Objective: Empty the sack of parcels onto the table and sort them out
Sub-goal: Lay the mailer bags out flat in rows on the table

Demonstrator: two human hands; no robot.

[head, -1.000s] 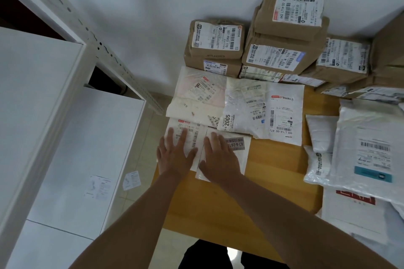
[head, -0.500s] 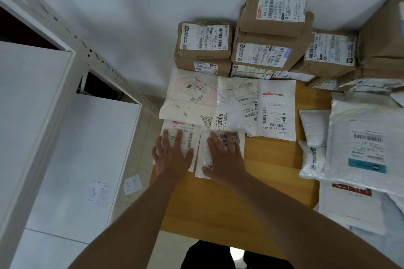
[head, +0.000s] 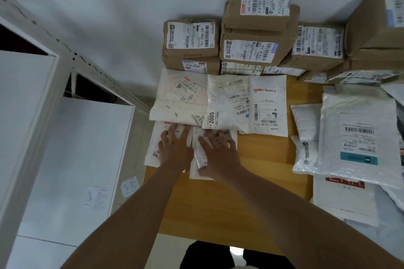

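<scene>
Both hands flat, fingers spread, nothing gripped. L hand presses the left small mailer; R hand presses the right small mailer. The 2 lie side by side at the table near-left corner, long axes running away from the person, far ends touching or tucked under the big white mailers just beyond; can't tell which. Boxes stacked past those, vs the wall. Poly bag pile well right of the small mailers, R hand is nearer it. No sack in view. Looks like the sort stage, squaring a row. Next parcel prob comes from the right pile, so R-hand reach.
</scene>
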